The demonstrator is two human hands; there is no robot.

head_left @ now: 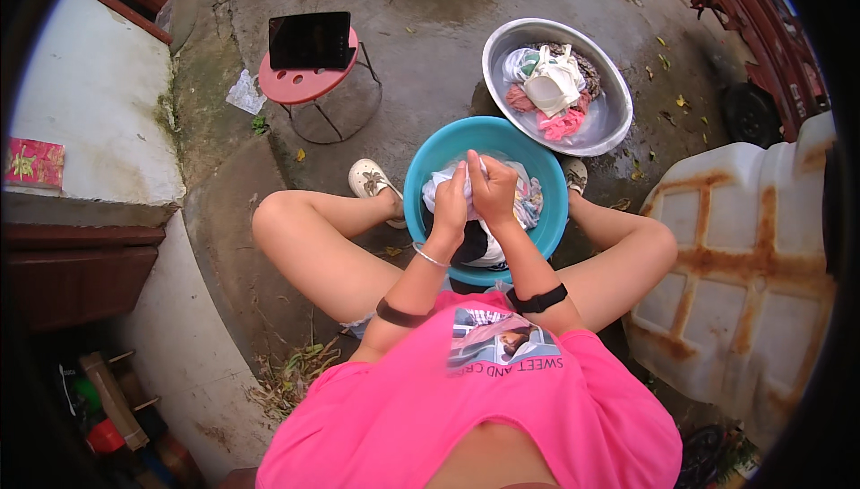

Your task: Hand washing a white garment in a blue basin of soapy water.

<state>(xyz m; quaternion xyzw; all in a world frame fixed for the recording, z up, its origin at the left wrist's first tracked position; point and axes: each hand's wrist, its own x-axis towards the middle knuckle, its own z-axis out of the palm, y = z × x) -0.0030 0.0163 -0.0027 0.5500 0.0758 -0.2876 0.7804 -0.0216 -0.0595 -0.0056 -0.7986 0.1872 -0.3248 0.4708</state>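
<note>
Between my knees stands a teal plastic basin with wet laundry in it. Over its middle, my left hand and my right hand are held close together, both closed on a white cloth that bunches up between them. What sort of garment it is cannot be made out. Under and around my hands lie more clothes: a patterned light piece at the right and a black piece nearer to me. A silvery bracelet circles my left wrist, and dark bands wrap both forearms.
A metal basin of white, pink and dark clothes touches the teal basin's far right side. At far left, a red stool carries a black tablet. A large rust-stained white tank stands right, a white wall left.
</note>
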